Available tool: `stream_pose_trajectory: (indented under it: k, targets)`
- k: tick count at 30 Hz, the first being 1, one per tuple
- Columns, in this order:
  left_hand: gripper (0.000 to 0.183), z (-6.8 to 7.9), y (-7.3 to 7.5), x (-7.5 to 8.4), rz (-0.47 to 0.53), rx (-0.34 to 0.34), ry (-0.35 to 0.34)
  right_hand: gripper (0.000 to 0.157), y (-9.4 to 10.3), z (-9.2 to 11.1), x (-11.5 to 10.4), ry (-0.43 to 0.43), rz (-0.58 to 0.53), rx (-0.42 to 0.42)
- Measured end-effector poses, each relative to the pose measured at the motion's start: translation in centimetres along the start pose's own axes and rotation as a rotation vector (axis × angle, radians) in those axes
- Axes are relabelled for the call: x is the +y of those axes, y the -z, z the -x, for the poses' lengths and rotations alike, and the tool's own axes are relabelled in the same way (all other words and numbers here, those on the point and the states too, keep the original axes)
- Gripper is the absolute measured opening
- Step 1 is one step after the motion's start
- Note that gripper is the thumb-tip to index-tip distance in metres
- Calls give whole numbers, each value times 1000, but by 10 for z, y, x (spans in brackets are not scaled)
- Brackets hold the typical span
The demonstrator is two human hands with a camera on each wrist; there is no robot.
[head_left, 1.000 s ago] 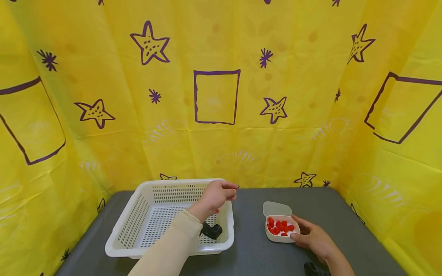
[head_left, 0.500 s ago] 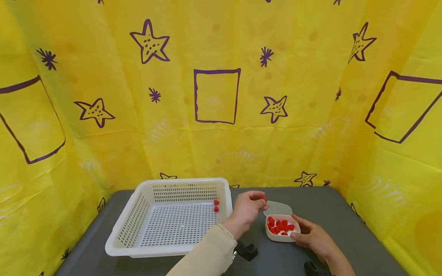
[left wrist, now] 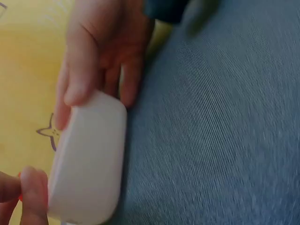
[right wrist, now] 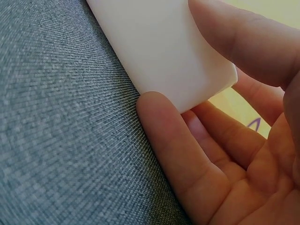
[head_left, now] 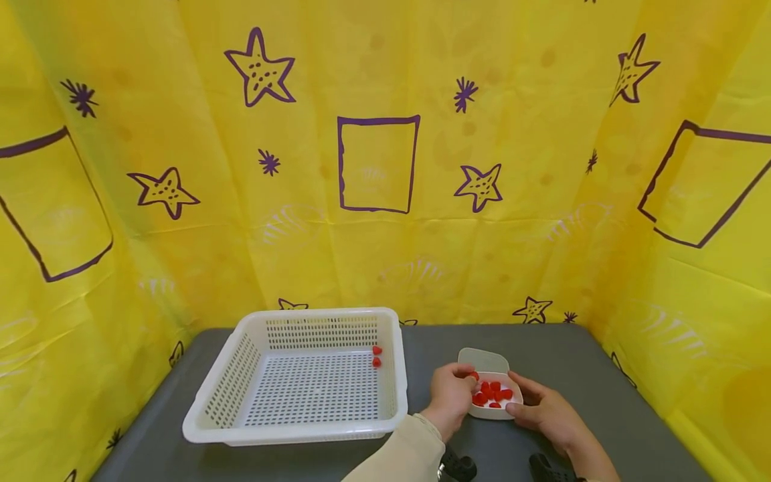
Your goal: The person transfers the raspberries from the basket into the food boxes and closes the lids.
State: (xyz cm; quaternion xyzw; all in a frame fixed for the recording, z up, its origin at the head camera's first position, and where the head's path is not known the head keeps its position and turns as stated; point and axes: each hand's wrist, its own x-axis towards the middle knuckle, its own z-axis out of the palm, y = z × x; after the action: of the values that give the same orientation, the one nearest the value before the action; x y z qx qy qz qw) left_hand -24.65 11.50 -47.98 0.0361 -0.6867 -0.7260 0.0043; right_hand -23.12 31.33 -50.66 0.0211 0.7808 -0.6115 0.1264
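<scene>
A small white box (head_left: pixel 490 414) with its pale lid (head_left: pixel 484 360) folded back stands on the table, holding several small red rounded pieces (head_left: pixel 496 386). At its back left corner is my left hand (head_left: pixel 452 395), pinching a red piece (head_left: pixel 474 376) between thumb and fingertips. In the left wrist view, a bit of red shows between those fingers (left wrist: pixel 33 192). My right hand (head_left: pixel 551 415) grips the box's right end, thumb in front and fingers behind. The right wrist view shows the thumb (right wrist: pixel 239 40) against the box's white wall (right wrist: pixel 159 51).
Left of the box stands a large white perforated basket (head_left: pixel 301 432), with two red pieces (head_left: pixel 376 356) near its right wall. The grey table (head_left: pixel 427 348) meets a yellow patterned curtain (head_left: pixel 385 268) at the back and sides. Black straps (head_left: pixel 460 466) sit at my wrists.
My left hand has moved right, from above the basket's right side to the box, with a red piece showing at its fingertips along the way. My right hand has stayed on the box.
</scene>
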Motion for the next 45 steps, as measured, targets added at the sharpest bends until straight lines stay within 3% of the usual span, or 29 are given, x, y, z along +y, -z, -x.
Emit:
stream_pose_trajectory:
  k: [4, 13, 19, 23, 27, 31, 36, 39, 45]
  targets:
    - [13, -4, 2, -5, -6, -5, -1, 80, 0, -1, 0, 3, 7, 1]
    - [24, -3, 5, 1, -143, -44, -43, 81, -1, -2, 0, -9, 24, 23]
    - [21, 2, 2, 5, -137, -56, -54, 80, -1, -1, 0, 0, 20, 18]
    - [29, 11, -1, 23, -88, -98, -33, 79, 1, 0, 1, 28, -2, -29]
    - [50, 15, 7, 57, -4, -209, -16, 79, 1, 0, 0, 30, -8, -37]
    - [75, 6, 35, 100, 10, -334, -39, 79, 0, 0, -1, 5, 7, -6]
    - [96, -20, 91, 138, -102, -454, -171, 80, -1, 0, -2, -12, 11, 20]
    - [99, -39, 129, 142, -164, -535, -216, 81, -2, -1, -2, -15, 17, 32]
    - [84, -68, 190, 118, -304, -633, -112, 81, -3, 0, -3, -20, 20, 33]
